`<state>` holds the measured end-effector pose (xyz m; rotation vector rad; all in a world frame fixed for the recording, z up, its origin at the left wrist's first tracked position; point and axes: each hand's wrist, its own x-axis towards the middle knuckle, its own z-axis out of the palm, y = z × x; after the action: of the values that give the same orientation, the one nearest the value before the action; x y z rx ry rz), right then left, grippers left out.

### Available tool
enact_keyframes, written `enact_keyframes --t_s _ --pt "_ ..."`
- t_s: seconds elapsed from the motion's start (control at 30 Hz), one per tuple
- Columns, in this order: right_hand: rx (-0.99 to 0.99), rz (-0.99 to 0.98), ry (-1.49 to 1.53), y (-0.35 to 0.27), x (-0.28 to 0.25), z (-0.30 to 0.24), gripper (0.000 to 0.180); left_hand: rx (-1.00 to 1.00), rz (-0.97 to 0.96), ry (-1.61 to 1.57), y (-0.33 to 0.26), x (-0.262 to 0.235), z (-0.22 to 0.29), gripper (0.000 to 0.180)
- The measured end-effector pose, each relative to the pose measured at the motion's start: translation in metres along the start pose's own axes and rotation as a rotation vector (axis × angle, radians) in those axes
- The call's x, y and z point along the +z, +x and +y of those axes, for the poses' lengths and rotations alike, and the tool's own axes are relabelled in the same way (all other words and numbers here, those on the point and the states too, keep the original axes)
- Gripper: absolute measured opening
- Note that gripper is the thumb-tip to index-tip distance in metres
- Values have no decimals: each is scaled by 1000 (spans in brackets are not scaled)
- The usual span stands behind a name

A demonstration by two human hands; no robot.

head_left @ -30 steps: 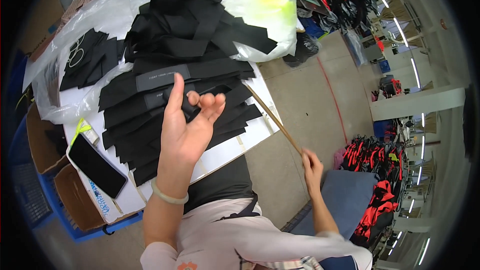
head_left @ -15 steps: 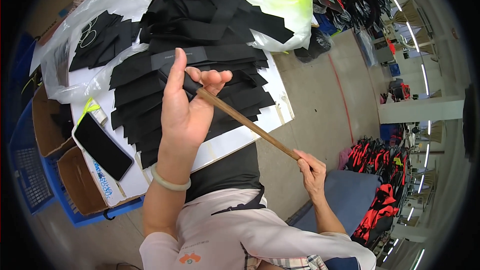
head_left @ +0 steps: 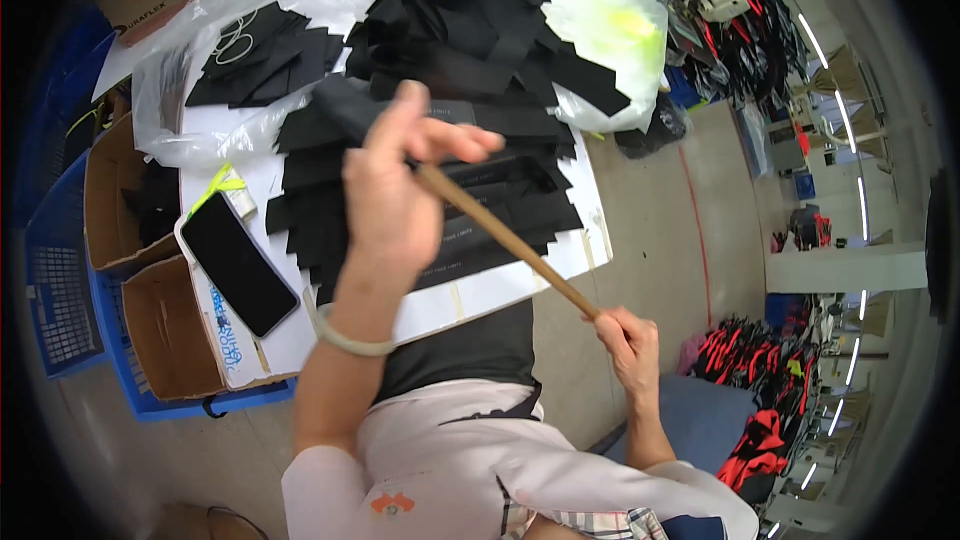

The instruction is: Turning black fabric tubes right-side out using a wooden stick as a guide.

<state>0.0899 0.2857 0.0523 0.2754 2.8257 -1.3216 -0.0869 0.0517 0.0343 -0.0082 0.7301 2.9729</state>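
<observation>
My right hand (head_left: 632, 345) is closed round the lower end of a slim wooden stick (head_left: 510, 240), which slants up and left over the table. At its upper end, my left hand (head_left: 395, 205) is curled about a dark fabric piece (head_left: 345, 105) that meets the stick. The left hand is smeared by motion, and its palm and thumb hide part of the piece. Beneath the hands, black fabric strips (head_left: 510, 210) lie in overlapping rows on the white tabletop (head_left: 430, 315). Some strips bear small pale print.
A heap of black pieces (head_left: 450, 30) lies farther back beside clear plastic bags (head_left: 610, 20). A smaller black pile (head_left: 265, 65) is at left. Near it lie a phone (head_left: 240, 265), cardboard boxes (head_left: 170, 330) and a blue crate (head_left: 150, 400). Red-and-black goods (head_left: 750, 355) fill the right.
The view has shifted, so the table sits farther right. My left hand has tilted and blurred at the stick's upper end, and the dark piece reaches farther up-left. My right hand keeps its grip.
</observation>
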Motion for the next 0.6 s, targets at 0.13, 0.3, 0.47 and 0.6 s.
enact_keyframes --t_s 0.13,0.3,0.47,0.6 --pt "-44 57 444 32 70 -41 22 -76 -110 172 -49 27 -56 39" --pt "87 -82 361 12 32 1 19 44 -106 -26 -16 -4 6 40" --pt "214 -172 749 13 58 -6 18 53 -312 -5 -23 -2 -11 32" --pt "151 -126 616 13 55 -11 18 111 -352 215 -25 -16 -3 24"
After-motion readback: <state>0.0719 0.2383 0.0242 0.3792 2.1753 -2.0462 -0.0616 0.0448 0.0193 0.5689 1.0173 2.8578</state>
